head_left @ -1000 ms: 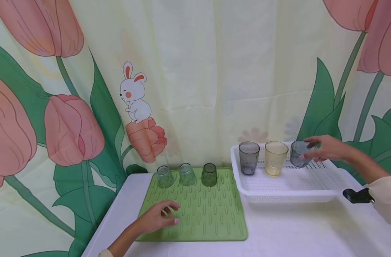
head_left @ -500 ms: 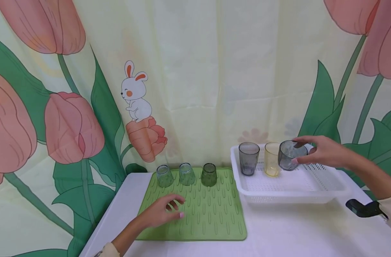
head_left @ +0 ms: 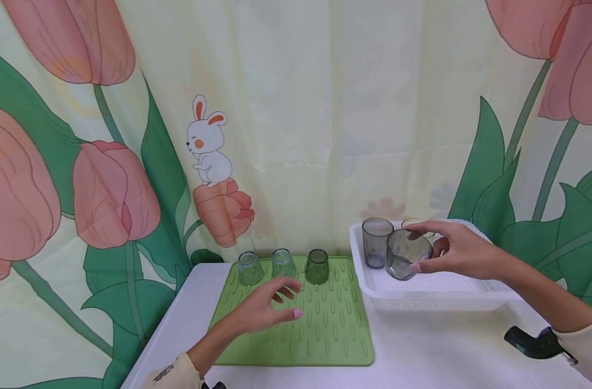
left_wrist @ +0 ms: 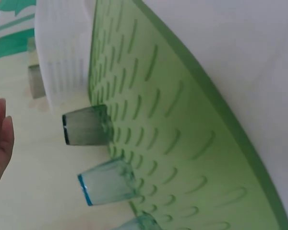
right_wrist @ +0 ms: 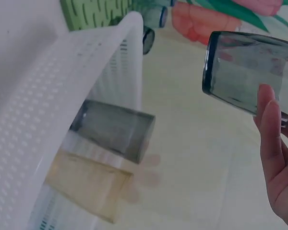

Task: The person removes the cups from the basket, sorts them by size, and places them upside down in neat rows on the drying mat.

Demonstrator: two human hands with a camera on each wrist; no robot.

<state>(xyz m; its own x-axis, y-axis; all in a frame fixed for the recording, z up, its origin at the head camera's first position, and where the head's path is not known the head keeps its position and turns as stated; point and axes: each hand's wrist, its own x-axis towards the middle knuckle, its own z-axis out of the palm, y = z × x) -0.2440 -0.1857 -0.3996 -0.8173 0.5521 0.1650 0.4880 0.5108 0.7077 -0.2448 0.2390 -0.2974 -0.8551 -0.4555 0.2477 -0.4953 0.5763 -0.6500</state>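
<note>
A short grey drinking glass [head_left: 407, 258] is held by my right hand [head_left: 456, 251], fingers at its rim and thumb on its side. It is mouth up, over the left part of the white basket [head_left: 437, 299]. A taller grey glass [head_left: 375, 243] and a yellow glass [right_wrist: 86, 184] stand in the basket, the yellow one mostly hidden in the head view. My left hand [head_left: 264, 308] hovers over the green mat [head_left: 337, 340], fingers loosely bent, holding nothing. At the mat's far edge, two bluish glasses [head_left: 250, 271] and a dark grey-green glass [head_left: 317, 267] stand mouth down.
A white-covered table [head_left: 422, 346] carries the mat and, to its right, the basket with its raised rim. Close behind hangs a curtain [head_left: 296, 135] printed with tulips and a rabbit. A black strap piece [head_left: 534, 343] sticks out at my right sleeve.
My right hand has lifted the short grey glass from the basket's right part and carried it left and nearer, past the yellow glass. The left hand has shifted right over the mat.
</note>
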